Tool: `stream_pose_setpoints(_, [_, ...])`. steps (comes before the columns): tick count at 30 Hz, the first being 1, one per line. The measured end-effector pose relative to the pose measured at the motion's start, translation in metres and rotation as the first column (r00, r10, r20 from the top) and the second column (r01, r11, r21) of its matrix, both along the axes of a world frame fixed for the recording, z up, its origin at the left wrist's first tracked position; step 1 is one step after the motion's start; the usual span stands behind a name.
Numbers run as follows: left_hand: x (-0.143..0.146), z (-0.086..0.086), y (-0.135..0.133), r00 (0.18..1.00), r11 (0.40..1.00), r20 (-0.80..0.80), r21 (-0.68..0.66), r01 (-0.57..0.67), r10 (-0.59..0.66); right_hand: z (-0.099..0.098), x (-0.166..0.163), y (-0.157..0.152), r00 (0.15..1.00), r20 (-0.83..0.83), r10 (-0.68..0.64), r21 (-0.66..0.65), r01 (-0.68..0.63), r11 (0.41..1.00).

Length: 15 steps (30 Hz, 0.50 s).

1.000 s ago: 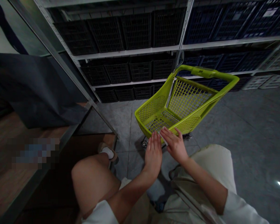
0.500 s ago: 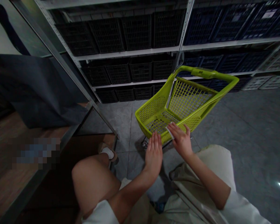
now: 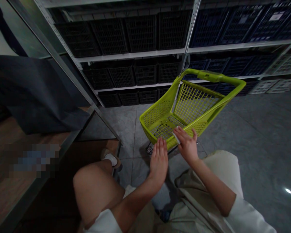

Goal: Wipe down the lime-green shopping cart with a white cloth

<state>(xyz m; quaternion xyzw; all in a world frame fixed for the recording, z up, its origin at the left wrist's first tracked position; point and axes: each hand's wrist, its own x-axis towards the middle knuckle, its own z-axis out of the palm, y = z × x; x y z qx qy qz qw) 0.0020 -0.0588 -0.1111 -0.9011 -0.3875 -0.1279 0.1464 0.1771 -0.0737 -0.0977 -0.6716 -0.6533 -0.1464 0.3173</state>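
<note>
A lime-green shopping cart (image 3: 157,110) stands in front of me, its basket holding nothing that I can see. My left hand (image 3: 159,160) is at the cart's near rim, palm down with its fingers stretched out straight; whether the fingertips touch the rim I cannot tell. Beside it, my right hand (image 3: 188,145) is over the near side of the basket. Under its fingers it grips a small white piece, like a folded tissue or cloth (image 3: 176,137). The thumb of that hand sticks up, apart from the fingers.
Behind the cart, metal shelving (image 3: 135,86) holds rows of black crates (image 3: 140,34) and blue crates (image 3: 208,27). A wooden bench (image 3: 5,129) with a metal frame is at my left, with dark grey fabric (image 3: 38,94) on it. Grey tiles (image 3: 264,129) cover the floor.
The whole view has shifted very slightly, so things appear a little further left. Both hands keep nearly the same pose at the cart's rim, and the white piece stays in my right hand.
</note>
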Motion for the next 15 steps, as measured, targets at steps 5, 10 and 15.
stream_pose_setpoints(5, [-0.002,0.002,0.001,1.0,1.0,-0.02,-0.002,0.004,-0.004,0.001,-0.028,-0.008,0.964,0.071,0.256,-0.079,-0.25,0.965])
stream_pose_setpoints(10, [-0.003,0.005,0.0,0.999,1.0,-0.033,-0.007,0.015,-0.015,0.007,0.053,-0.003,0.991,0.106,0.084,-0.023,-0.082,0.996])
stream_pose_setpoints(15, [-0.001,0.002,-0.001,1.0,1.0,-0.012,0.006,0.005,-0.005,0.004,0.038,0.0,0.997,0.011,-0.077,0.01,0.077,0.997])
